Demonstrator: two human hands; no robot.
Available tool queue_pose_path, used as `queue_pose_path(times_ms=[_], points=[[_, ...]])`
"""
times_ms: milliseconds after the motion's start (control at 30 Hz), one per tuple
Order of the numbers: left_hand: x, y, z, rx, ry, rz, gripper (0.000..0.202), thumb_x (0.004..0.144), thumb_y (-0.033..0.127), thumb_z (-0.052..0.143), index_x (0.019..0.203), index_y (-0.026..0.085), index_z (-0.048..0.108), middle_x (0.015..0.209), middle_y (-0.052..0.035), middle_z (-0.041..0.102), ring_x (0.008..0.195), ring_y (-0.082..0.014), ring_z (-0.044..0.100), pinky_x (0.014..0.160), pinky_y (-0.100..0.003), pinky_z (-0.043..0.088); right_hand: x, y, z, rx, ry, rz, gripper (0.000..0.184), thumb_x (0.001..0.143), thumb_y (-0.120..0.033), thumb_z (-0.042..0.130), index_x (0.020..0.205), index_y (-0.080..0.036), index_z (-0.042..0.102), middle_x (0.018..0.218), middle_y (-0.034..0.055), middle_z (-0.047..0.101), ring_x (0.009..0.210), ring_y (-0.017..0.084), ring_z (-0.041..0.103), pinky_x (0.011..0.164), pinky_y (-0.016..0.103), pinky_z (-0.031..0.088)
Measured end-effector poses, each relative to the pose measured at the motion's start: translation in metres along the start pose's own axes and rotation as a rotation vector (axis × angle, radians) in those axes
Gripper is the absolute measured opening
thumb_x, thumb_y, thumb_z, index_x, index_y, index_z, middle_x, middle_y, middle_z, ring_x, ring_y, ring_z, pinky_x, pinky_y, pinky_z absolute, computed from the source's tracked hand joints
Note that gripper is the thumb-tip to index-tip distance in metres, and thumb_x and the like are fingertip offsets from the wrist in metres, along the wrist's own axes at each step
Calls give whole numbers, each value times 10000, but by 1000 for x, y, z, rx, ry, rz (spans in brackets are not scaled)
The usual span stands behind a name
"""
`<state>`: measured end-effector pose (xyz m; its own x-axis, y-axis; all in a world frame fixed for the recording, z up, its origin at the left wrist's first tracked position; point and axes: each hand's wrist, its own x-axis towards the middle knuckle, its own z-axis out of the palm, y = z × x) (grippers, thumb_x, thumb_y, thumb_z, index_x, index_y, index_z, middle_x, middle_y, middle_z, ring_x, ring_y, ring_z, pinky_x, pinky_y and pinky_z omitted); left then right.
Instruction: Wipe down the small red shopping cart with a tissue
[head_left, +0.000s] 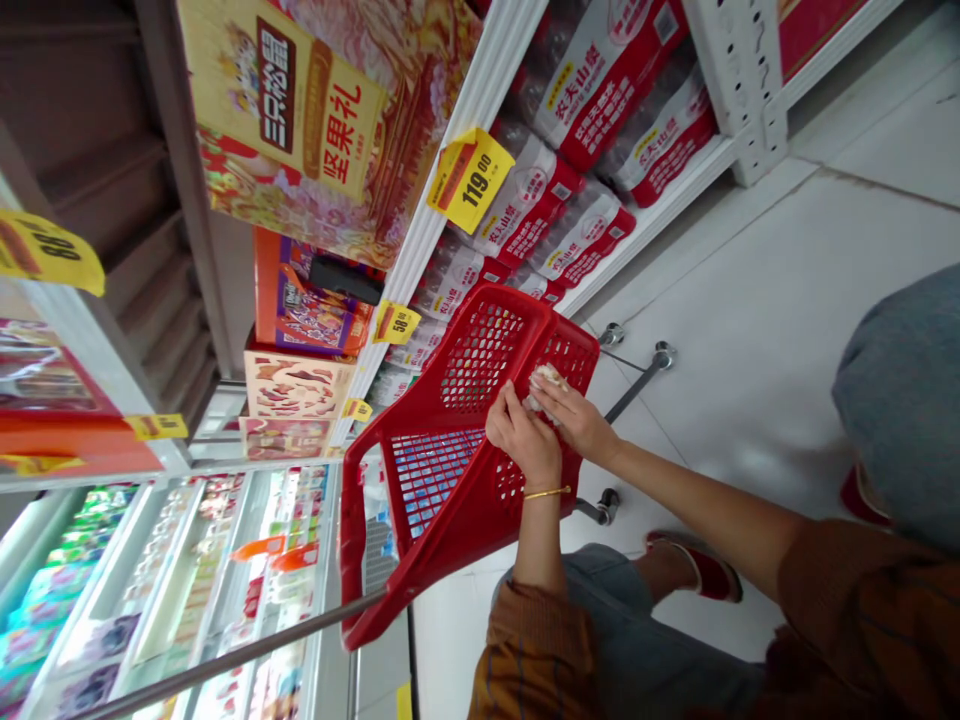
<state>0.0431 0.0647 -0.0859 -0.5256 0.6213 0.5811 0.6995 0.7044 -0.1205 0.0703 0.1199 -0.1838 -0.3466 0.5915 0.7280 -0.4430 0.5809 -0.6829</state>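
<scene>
The view is turned on its side. My left hand [527, 440], with a gold bracelet [547, 492] on its wrist, has its fingers bent together at the edge of a crumpled white tissue [546, 378]. My right hand [577, 418] presses its fingers over the same tissue from the other side, hiding part of it. Both hands are above a red plastic shopping cart [450, 545] with mesh walls; whether they touch it I cannot tell.
Shrink-wrapped water bottles [540, 205] fill the low shelf beside the cart. Gift boxes [330, 110] and yellow price tags [471, 180] line the shelf above. Cart casters [606, 505] stand on the tiled floor [840, 270], near a red shoe [709, 575]. Stocked shelves [225, 560] rise beyond.
</scene>
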Motion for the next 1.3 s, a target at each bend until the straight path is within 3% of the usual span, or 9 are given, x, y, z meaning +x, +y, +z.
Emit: queue_pose_path(times_ms=[167, 267, 433, 567, 733, 1067, 1300], points=[[1, 3, -18, 133, -96, 65, 409, 939, 251, 413, 1289, 84, 543, 1151, -195, 606, 1089, -266, 554, 979, -433, 400, 6, -3, -12, -25, 100, 95, 537, 953, -122, 371, 1473, -227, 284, 1497, 117, 376, 1417, 225, 285, 1137, 519, 345], [10, 14, -23, 180, -107, 129, 429, 932, 266, 424, 1310, 89, 527, 1221, -201, 584, 1179, -286, 506, 1036, -469, 363, 16, -3, -19, -38, 158, 155, 527, 950, -144, 387, 1464, -233, 312, 1502, 111, 368, 1417, 234, 289, 1144, 537, 324], [29, 37, -5, 143, -166, 260, 486, 938, 214, 374, 1408, 98, 408, 1431, -179, 450, 1318, -273, 403, 1088, -435, 345, 33, 7, -21, -39, 219, 204, 551, 953, -233, 449, 1473, -288, 278, 1524, 69, 336, 1430, 232, 257, 1165, 529, 289], [29, 44, 16, 202, -174, 205, 492, 949, 185, 334, 1430, 86, 367, 1407, -196, 475, 1291, -292, 430, 1069, -478, 362, 38, 22, -20, -32, 166, 137, 562, 973, -227, 411, 1488, -318, 207, 1537, 41, 312, 1441, 192, 218, 1187, 482, 265], [19, 40, 31, 247, -128, 152, 476, 967, 193, 324, 1435, 118, 369, 1402, -198, 477, 1338, -300, 386, 1114, -533, 285, 30, 33, -20, 3, 109, 70, 580, 987, -150, 354, 1498, -310, 130, 1535, 45, 314, 1429, 149, 241, 1191, 419, 271], [14, 40, 37, 248, -123, 124, 427, 965, 251, 382, 1377, 169, 458, 1450, -211, 409, 1416, -320, 249, 1109, -621, 235, 5, 44, -19, -13, 105, 114, 576, 984, -146, 352, 1497, -293, 135, 1520, 64, 337, 1419, 188, 273, 1166, 453, 312], [12, 41, 34, 269, -136, 139, 445, 939, 317, 451, 1364, 190, 479, 1471, -220, 362, 1427, -349, 195, 1102, -625, 222, -13, 49, -17, -18, 113, 166, 571, 980, -134, 352, 1494, -295, 161, 1505, 74, 368, 1400, 190, 320, 1138, 450, 362]])
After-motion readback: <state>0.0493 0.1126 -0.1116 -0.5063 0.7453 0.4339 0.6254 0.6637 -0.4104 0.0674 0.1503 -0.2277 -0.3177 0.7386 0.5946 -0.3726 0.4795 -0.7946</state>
